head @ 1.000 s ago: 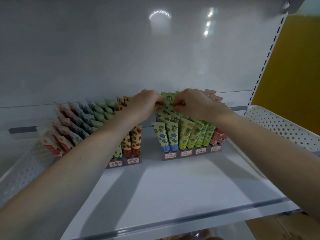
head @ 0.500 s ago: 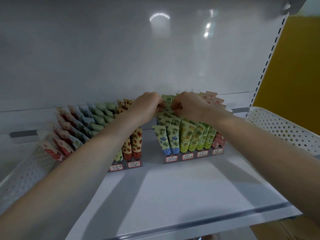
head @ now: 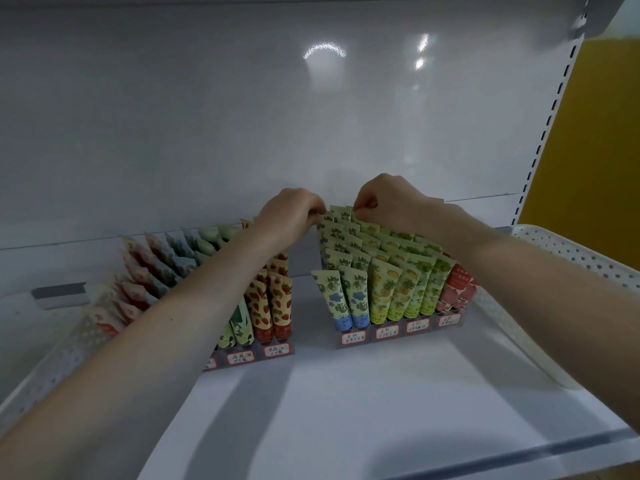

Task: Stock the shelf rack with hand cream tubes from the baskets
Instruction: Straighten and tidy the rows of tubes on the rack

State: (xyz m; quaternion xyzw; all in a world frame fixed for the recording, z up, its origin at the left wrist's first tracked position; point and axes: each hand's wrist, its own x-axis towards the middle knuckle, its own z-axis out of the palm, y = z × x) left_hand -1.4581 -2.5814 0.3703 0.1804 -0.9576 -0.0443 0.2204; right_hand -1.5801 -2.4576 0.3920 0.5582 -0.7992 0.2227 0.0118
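Two stepped display racks stand on a white shelf [head: 381, 403]. The right rack [head: 398, 332] holds rows of blue-flower, yellow, green and red hand cream tubes. The left rack [head: 259, 355] holds red, blue, green and strawberry-print tubes. My left hand [head: 291, 213] and my right hand [head: 384, 202] meet at the back top row of the right rack. Both pinch the top edge of a pale green tube [head: 341, 213] standing in the rearmost row. My fingertips are partly hidden behind the knuckles.
Perforated white side guards line the shelf at the right [head: 568, 258] and left [head: 52, 362]. A slotted upright [head: 550, 116] runs up the back right, with a yellow wall [head: 599, 133] beyond. The shelf's front lip [head: 485, 455] lies near me.
Both hands have lifted slightly and moved to the rearmost row of the right rack. The gap between them has widened a little, showing the pale green tube's top.
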